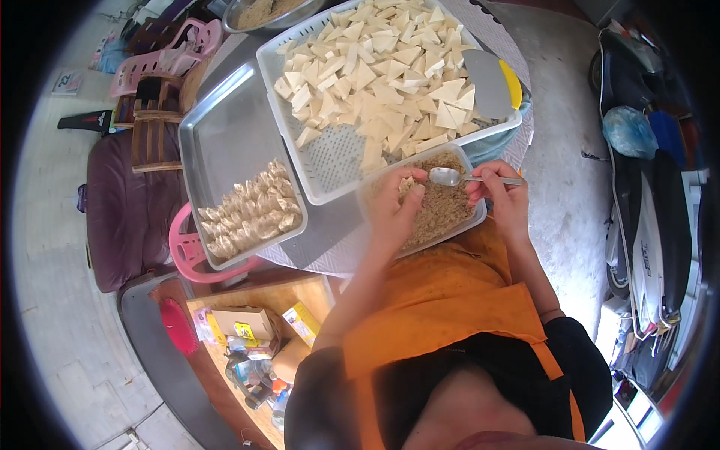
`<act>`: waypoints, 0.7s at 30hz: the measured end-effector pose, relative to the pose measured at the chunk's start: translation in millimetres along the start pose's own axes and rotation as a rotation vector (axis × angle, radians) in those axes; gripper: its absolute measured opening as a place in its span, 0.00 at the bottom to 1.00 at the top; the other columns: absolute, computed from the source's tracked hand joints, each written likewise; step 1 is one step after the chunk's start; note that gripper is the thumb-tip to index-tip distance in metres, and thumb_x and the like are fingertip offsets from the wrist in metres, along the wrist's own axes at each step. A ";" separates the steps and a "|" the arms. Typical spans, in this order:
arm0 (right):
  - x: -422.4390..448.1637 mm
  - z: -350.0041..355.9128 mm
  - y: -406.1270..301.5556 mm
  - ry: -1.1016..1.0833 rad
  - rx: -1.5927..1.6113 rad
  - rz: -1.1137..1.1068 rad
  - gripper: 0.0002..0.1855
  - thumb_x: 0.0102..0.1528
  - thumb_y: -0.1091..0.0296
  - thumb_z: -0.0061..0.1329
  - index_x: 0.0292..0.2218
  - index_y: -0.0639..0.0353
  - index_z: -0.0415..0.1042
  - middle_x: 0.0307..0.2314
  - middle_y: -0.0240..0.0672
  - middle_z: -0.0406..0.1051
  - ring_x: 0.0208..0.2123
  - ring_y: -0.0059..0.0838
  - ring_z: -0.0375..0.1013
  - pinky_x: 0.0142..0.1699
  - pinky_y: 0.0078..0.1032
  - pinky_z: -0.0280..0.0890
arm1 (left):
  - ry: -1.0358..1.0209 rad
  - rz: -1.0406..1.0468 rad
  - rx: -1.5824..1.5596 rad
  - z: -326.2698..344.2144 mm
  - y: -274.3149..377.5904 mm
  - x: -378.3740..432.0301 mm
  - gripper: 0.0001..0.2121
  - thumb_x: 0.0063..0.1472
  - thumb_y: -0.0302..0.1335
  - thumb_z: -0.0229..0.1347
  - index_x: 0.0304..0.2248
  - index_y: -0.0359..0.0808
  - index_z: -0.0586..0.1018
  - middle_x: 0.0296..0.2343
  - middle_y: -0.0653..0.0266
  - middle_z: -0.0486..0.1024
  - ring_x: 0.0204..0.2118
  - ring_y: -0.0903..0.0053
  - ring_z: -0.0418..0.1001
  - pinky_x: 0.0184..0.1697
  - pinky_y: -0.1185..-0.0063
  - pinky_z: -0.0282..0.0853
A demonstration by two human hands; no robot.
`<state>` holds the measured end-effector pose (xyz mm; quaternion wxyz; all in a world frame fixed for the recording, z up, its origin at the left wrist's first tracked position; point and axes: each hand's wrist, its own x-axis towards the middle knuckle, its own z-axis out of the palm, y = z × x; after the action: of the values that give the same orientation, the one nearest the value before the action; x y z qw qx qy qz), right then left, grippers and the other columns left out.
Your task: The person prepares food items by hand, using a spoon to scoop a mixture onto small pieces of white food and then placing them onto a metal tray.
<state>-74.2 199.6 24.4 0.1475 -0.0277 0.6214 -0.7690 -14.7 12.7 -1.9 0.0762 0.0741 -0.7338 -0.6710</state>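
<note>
My left hand (396,205) holds a small pale wrapped piece (407,187) between thumb and fingers, over the left part of a plastic tub of brown crumbly filling (441,216). In my right hand (500,188) is a metal spoon (447,176), its bowl pointing left above the tub. Beyond the tub, a white perforated plastic tray (332,194) bears a heap of pale cut triangles (394,73). To the left, a metal tray (214,135) holds rows of small filled pieces (253,216) in its near part.
A grey scraper with a yellow edge (489,84) lies at the white tray's right corner. A metal bowl (264,19) stands at the table's far side. Pink chairs (183,242) and a wooden table with boxes (298,292) are at left; a scooter (647,225) stands right.
</note>
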 end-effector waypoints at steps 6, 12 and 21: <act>-2.9 1.2 12.2 -0.011 -0.111 0.004 0.08 0.58 0.71 0.40 0.33 0.66 0.69 0.22 0.34 0.71 0.21 0.17 0.69 0.27 0.15 0.66 | -0.020 -0.236 -0.336 5.7 4.5 -2.1 0.07 0.63 0.29 0.43 0.35 0.36 0.71 0.22 0.69 0.70 0.21 0.86 0.65 0.23 0.88 0.58; -7.6 12.9 15.4 -0.136 -0.345 0.024 0.06 0.56 0.72 0.43 0.31 0.64 0.70 0.23 0.33 0.72 0.24 0.16 0.70 0.27 0.15 0.67 | -0.072 -0.382 -0.686 2.0 4.3 -3.0 0.16 0.65 0.35 0.39 0.22 0.38 0.65 0.13 0.70 0.63 0.13 0.84 0.59 0.14 0.86 0.51; -8.6 23.9 15.2 -0.121 -0.569 -0.204 0.04 0.51 0.76 0.46 0.31 0.64 0.70 0.23 0.37 0.71 0.25 0.24 0.72 0.28 0.20 0.70 | -0.036 -0.354 -0.460 2.0 2.7 -3.2 0.18 0.66 0.36 0.37 0.22 0.35 0.65 0.12 0.66 0.63 0.08 0.83 0.56 0.09 0.85 0.50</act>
<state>-57.7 176.4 16.4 0.0928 -0.1759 0.7959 -0.5718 -11.9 15.6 0.5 -0.0405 0.1698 -0.5394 -0.8238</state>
